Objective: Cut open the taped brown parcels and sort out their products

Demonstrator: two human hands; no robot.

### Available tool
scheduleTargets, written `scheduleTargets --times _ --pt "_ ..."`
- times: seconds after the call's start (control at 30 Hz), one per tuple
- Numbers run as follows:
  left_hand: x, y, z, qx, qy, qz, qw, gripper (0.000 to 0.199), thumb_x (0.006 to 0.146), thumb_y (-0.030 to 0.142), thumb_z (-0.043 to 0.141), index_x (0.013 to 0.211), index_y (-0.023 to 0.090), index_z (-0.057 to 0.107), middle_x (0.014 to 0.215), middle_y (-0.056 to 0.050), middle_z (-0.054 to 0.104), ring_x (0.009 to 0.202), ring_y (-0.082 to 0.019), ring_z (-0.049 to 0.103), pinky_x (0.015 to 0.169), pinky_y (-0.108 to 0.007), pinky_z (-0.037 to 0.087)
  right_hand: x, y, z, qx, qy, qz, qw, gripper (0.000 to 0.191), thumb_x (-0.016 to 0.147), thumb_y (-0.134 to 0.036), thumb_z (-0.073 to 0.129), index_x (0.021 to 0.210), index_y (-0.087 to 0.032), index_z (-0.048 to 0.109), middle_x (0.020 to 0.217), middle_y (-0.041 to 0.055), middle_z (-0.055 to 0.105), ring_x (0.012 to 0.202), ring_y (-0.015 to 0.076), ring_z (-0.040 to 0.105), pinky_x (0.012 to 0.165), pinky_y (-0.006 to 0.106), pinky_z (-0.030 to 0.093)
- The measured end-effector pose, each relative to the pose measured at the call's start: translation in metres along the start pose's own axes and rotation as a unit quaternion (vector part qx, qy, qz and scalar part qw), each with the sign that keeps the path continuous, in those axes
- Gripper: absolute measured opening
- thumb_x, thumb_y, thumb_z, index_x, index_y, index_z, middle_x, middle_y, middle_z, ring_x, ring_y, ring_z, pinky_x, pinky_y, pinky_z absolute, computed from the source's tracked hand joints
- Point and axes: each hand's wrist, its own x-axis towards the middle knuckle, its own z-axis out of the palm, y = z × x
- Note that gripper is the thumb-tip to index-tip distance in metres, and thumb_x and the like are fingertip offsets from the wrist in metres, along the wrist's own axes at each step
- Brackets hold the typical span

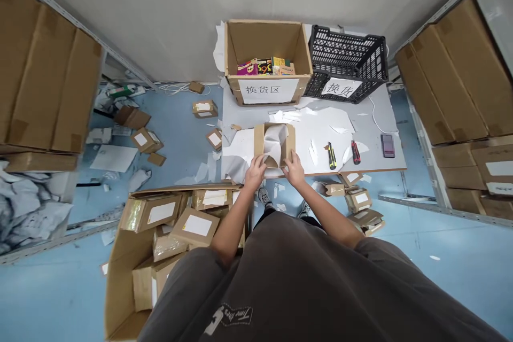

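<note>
A small cardboard box lies open near the front edge of the table, its flaps spread. Crumpled pale paper fills part of it; what may be under the paper is hidden. My left hand pinches the near left corner of the box, and my right hand grips its near right corner. To the right of the box lie a yellow and black utility knife and a red and black utility knife, both apart from my hands.
Behind stand a large carton holding colourful packets and a black plastic crate. A phone lies on the table's right. A big carton of parcels stands at my left. Paper scraps and small boxes litter the floor.
</note>
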Motion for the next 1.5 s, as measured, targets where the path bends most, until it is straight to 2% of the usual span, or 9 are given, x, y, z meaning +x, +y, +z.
scheduleTargets --times 0.2,0.33,0.47,0.63,0.8,0.93,1.13,1.33,1.5 --pt "0.05 0.11 0.014 0.002 0.015 0.099 0.995 0.023 0.105 0.023 0.062 0.118 0.028 0.08 0.166 -0.005 0.056 0.159 -0.029 0.046 0.127 -0.045 0.052 -0.044 0.082 -0.089 0.011 0.113 0.03 0.993 0.04 0.094 -0.021 0.076 0.134 -0.022 0.072 0.182 0.014 0.029 0.161 0.0408 0.038 0.126 0.062 0.043" --pt "0.102 0.234 0.062 -0.021 -0.004 0.209 0.978 0.021 0.104 0.024 0.066 0.119 0.031 0.079 0.166 -0.003 0.057 0.158 -0.028 0.047 0.123 -0.045 0.055 -0.107 0.18 -0.165 -0.016 0.18 0.116 0.977 0.045 0.094 -0.021 0.076 0.138 -0.023 0.071 0.182 0.0134 0.028 0.162 0.0404 0.036 0.126 0.062 0.043" --pt "0.131 0.38 0.132 -0.048 -0.055 0.323 0.944 0.022 0.104 0.022 0.064 0.113 0.03 0.082 0.162 -0.003 0.06 0.155 -0.028 0.051 0.124 -0.042 0.053 -0.204 0.284 -0.222 -0.05 0.239 0.223 0.944 0.047 0.093 -0.021 0.076 0.14 -0.023 0.069 0.182 0.0143 0.027 0.161 0.0413 0.038 0.126 0.063 0.042" --pt "0.128 0.533 0.215 -0.051 -0.131 0.436 0.889 0.021 0.103 0.018 0.063 0.105 0.027 0.081 0.161 -0.005 0.061 0.153 -0.027 0.053 0.121 -0.042 0.055 -0.323 0.38 -0.25 -0.059 0.298 0.352 0.885 0.047 0.092 -0.023 0.077 0.139 -0.022 0.07 0.179 0.0166 0.034 0.157 0.0404 0.043 0.121 0.061 0.049" --pt "0.116 0.609 0.271 -0.037 -0.2 0.47 0.859 0.021 0.098 0.015 0.068 0.111 0.026 0.08 0.166 -0.007 0.055 0.157 -0.028 0.048 0.123 -0.045 0.054 -0.383 0.444 -0.25 -0.017 0.282 0.428 0.858 0.052 0.091 -0.023 0.079 0.141 -0.021 0.069 0.177 0.019 0.036 0.16 0.0402 0.039 0.123 0.06 0.046" --pt "0.118 0.62 0.282 -0.015 -0.226 0.475 0.85 0.049 0.09 0.01 0.075 0.137 0.023 0.073 0.173 -0.012 0.046 0.162 -0.032 0.041 0.13 -0.05 0.046 -0.393 0.478 -0.249 0.029 0.248 0.447 0.859 0.073 0.084 -0.018 0.08 0.155 -0.019 0.06 0.175 0.0211 0.038 0.163 0.0422 0.034 0.126 0.062 0.043" --pt "0.135 0.586 0.245 -0.002 -0.165 0.406 0.899 0.053 0.097 0.015 0.066 0.149 0.025 0.065 0.172 -0.011 0.049 0.163 -0.032 0.039 0.133 -0.054 0.04 -0.354 0.492 -0.265 0.025 0.28 0.353 0.892 0.066 0.091 -0.025 0.069 0.155 -0.016 0.058 0.167 0.0225 0.048 0.16 0.0415 0.038 0.128 0.066 0.039" --pt "0.143 0.497 0.177 0.027 -0.083 0.251 0.964 0.057 0.098 0.022 0.067 0.155 0.024 0.062 0.176 -0.013 0.043 0.166 -0.036 0.032 0.132 -0.058 0.037 -0.234 0.459 -0.296 -0.016 0.251 0.174 0.952 0.061 0.095 -0.028 0.063 0.155 -0.017 0.057 0.167 0.0224 0.045 0.159 0.0399 0.035 0.128 0.066 0.037" --pt "0.111 0.39 0.094 0.045 0.021 0.077 0.996 0.058 0.099 0.024 0.066 0.157 0.023 0.059 0.177 -0.014 0.041 0.166 -0.038 0.03 0.129 -0.057 0.04 -0.114 0.371 -0.294 -0.044 0.215 -0.009 0.976 0.06 0.096 -0.032 0.06 0.154 -0.016 0.057 0.167 0.0234 0.044 0.158 0.0418 0.037 0.126 0.07 0.037"
